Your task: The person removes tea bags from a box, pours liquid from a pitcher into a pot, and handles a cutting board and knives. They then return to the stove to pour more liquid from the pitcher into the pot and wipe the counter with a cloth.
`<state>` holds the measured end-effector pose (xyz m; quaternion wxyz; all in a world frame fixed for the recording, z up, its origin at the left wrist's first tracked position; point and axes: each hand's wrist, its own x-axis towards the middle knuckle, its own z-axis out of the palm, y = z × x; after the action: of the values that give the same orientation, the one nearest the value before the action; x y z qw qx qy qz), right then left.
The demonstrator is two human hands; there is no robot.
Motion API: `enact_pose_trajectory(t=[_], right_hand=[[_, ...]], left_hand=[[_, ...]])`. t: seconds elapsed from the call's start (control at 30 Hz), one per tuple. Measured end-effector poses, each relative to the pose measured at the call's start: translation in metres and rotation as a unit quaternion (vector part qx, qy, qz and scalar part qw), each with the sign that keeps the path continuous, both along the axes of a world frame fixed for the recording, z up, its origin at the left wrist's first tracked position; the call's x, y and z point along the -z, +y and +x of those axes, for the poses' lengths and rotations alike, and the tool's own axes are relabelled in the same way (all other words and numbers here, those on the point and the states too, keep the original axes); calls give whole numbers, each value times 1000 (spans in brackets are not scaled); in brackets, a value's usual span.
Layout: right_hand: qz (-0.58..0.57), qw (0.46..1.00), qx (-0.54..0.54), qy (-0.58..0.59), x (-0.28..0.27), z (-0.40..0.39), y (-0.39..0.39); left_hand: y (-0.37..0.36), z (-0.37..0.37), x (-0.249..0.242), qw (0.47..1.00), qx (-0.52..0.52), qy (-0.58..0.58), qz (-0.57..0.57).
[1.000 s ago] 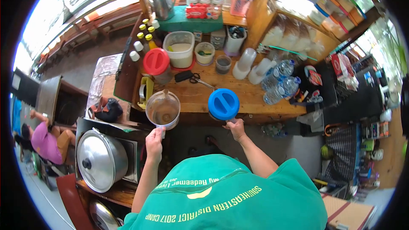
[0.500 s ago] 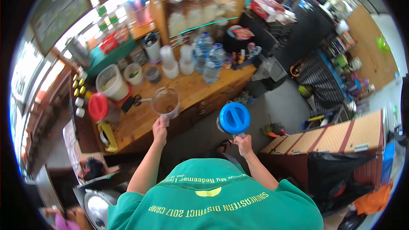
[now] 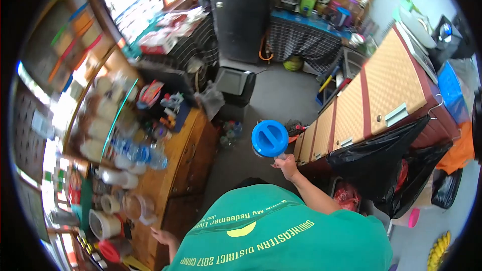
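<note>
My right hand (image 3: 286, 166) grips the handle of a pitcher with a blue lid (image 3: 270, 138), held up in front of my body; the lid hides most of the pitcher. Lower left, my left hand (image 3: 162, 236) is empty, its fingers stretched out beside the counter's front edge. Just beyond those fingers, a clear plastic pitcher (image 3: 139, 208) without a lid stands on the wooden counter (image 3: 173, 173), apart from the hand.
Water bottles (image 3: 143, 154), stacked cups and a red-lidded container (image 3: 111, 250) crowd the counter. Ahead, a black bin (image 3: 235, 86) stands before a dark fridge (image 3: 240, 15). On my right are a tan-topped cabinet (image 3: 346, 100) and a hanging black bag (image 3: 381, 158).
My left hand has let go of the clear pitcher, which now stands on the counter. The view has swung right towards the fridge. The blue-lidded pitcher stays in my right hand.
</note>
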<state>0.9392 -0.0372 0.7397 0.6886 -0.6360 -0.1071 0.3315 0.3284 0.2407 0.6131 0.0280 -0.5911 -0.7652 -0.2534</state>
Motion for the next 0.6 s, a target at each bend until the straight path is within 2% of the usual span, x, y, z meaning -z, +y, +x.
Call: enact_pose_trajectory(t=[0.03,0.07,0.17,0.23,0.4,0.6], right_hand=[[1,1000,13,2,0,19,0],[6,1000,30,5,-2,35,1],[-7,992,124,19,-30,81,16],[10,988,154,24,-21,119,24],[30,966,249,55,-23,200,52],[54,946,315,50,-22,296,73]], left_hand=[[-15,20,-11,993,-57,-77,-74],[-23,37,-16,985,-59,-97,-132],[-24,106,-13,956,25,-83,-280],[-12,156,-12,934,100,-68,-335],[46,276,-10,878,261,-50,-397],[144,424,-4,824,384,-34,-414]])
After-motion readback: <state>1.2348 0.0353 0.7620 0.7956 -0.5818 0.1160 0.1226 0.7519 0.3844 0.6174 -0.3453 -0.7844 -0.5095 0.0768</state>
